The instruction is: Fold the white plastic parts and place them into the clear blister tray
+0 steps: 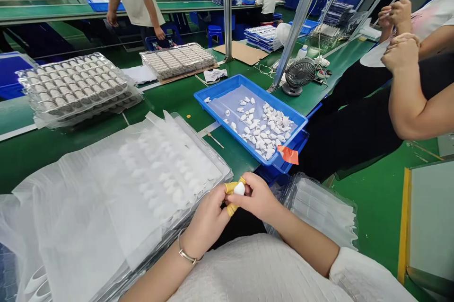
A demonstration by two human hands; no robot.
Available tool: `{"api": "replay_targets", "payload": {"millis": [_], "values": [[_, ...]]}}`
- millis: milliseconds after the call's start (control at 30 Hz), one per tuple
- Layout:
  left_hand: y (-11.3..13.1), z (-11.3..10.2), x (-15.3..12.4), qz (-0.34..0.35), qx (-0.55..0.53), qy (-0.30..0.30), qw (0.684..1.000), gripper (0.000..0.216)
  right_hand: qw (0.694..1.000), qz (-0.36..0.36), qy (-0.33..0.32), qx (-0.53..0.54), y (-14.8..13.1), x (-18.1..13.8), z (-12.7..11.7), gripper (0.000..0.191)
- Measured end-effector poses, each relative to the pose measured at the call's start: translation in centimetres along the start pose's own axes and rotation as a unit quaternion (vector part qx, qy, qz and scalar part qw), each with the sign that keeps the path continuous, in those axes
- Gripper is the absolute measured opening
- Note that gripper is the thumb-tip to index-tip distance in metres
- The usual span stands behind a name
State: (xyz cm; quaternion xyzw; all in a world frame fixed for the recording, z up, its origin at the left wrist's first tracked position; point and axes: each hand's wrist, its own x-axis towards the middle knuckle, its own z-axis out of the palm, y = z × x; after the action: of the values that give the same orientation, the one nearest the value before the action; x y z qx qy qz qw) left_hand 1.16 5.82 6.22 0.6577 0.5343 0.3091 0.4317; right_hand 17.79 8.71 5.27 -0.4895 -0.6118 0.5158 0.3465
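In front of my body, a small white rounded piece [239,189] is held between the fingertips of both hands. My left hand [212,212] is closed on it from the left, with yellow finger cots on the thumb and a finger. From the other side my right hand [261,199] pinches the same piece; a yellow cot shows at one fingertip. What the piece is exactly, I cannot make out. Beyond the hands, a blue tray [227,124] holds many small white curved shells [273,127]. Left of my hands lies a clear plastic tray [227,169] under thin white sheeting [88,207].
Stacked clear trays of white parts [74,84] and another stack [179,60] stand on the green bench [159,98]. A black fan [300,75] sits past the blue tray. An orange tag [288,155] hangs at its corner. At right sits a co-worker [422,65].
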Motion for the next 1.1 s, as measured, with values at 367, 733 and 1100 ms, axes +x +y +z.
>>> {"api": "replay_targets", "payload": {"millis": [367, 733, 1100], "values": [[0.0, 0.3, -0.8, -0.022, 0.016, -0.034, 0.999, 0.026, 0.973, 0.044, 0.008, 0.228, 0.9, 0.4, -2.2, 0.037], [1.2, 0.8, -0.6, -0.062, -0.253, -0.074, 0.963, 0.043, 0.964, 0.006, -0.084, 0.253, 1.2, -1.0, -2.3, 0.033], [1.5, 1.2, -0.8, -0.087, -0.285, -0.014, 0.954, 0.024, 0.985, -0.008, -0.059, 0.162, 0.4, -1.8, -1.9, 0.032]]}}
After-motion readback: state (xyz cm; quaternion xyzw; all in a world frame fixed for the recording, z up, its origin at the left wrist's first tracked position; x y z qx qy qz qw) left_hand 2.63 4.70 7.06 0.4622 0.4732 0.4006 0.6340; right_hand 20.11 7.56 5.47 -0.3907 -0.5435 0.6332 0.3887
